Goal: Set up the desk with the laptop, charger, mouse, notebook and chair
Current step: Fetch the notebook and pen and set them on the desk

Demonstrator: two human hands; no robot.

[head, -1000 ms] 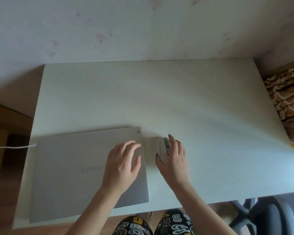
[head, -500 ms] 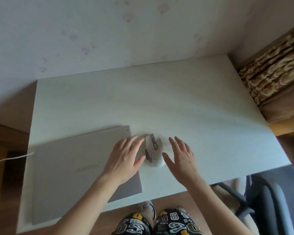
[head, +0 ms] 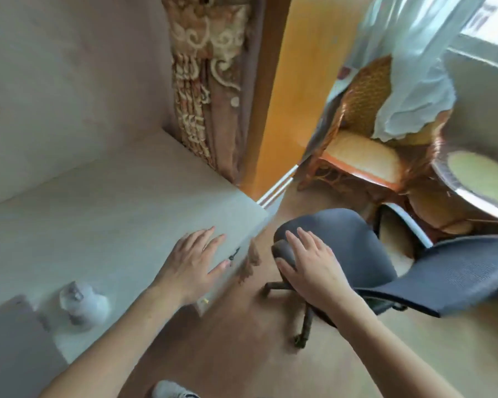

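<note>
While the office chair (head: 342, 248) stands on the floor off the surface's (head: 104, 214) right edge, backrest swung away right, the right hand (head: 314, 265) hovers spread over its seat front, its grip wide and holding nothing, clearly the nearer one. The left hand (head: 193, 259) lies open and empty near the surface's right front corner, with the mouse (head: 84, 303) and laptop (head: 9, 340) at the front edge; no container shows.

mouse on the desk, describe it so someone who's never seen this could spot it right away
Start at the pale desk on the left and follow it toward its near edge. The mouse sits there, just right of the grey laptop corner and left of the left hand. It is the only small, rounded, whitish object there.
</note>
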